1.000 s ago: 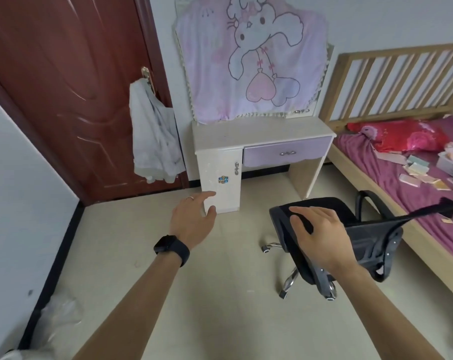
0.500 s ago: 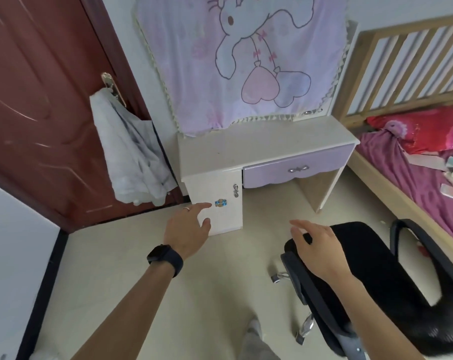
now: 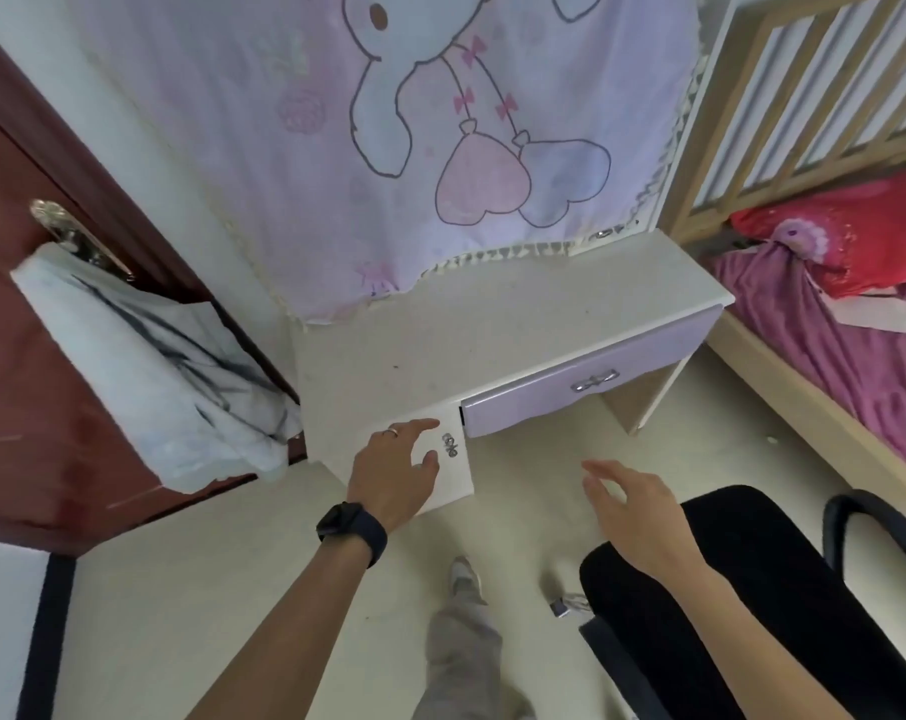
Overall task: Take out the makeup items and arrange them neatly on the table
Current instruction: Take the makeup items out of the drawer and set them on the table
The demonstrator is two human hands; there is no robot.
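Observation:
A small white dressing table [image 3: 492, 335] stands against the wall, its top bare. It has a purple drawer [image 3: 586, 381] with a silver handle, shut, and a white cabinet door [image 3: 453, 470] on the left with a sticker. My left hand [image 3: 393, 470], with a ring and a dark watch on the wrist, reaches out in front of the cabinet door, fingers apart and holding nothing. My right hand [image 3: 638, 506] hovers open above the floor, just off the black chair [image 3: 752, 605]. No makeup items are visible.
A pink cartoon-rabbit cloth [image 3: 414, 148] hangs above the table. A dark red door [image 3: 35, 356] with a white garment [image 3: 144, 366] on its handle is at the left. A wooden bed [image 3: 825, 330] with purple bedding is at the right. My leg [image 3: 466, 652] is below.
I have stepped closer to the dressing table, which now fills more of the view. My right hand has left the chair back. My left hand has neared the cabinet door.

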